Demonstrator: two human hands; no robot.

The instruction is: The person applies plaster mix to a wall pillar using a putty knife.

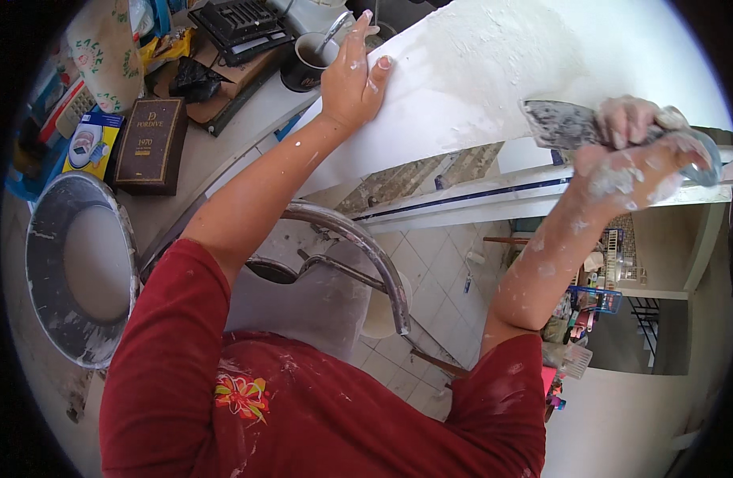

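Note:
A putty knife (pixel 559 125) with a wide, smeared metal blade is in my right hand (pixel 633 155), whose fingers wrap round its handle. The blade lies by the lower edge of a white panel (pixel 454 103). Rough, damp-looking plaster (pixel 502 60) coats part of that panel. Pale, wet filler covers my right hand and spots the forearm. At the panel's left end my left hand (pixel 354 88) rests against the surface, fingers stretched out and thumb apart, holding nothing. Just beside it stands a dark mug (pixel 301 73) with a spoon in it.
At left, a dark basin (pixel 44 295) holds milky liquid. A brown box (pixel 151 147), a yellow-and-blue package (pixel 92 143) and a black ridged device (pixel 239 28) crowd the counter. Below the panel stands a metal-framed chair (pixel 366 239) on a tiled floor (pixel 442 263).

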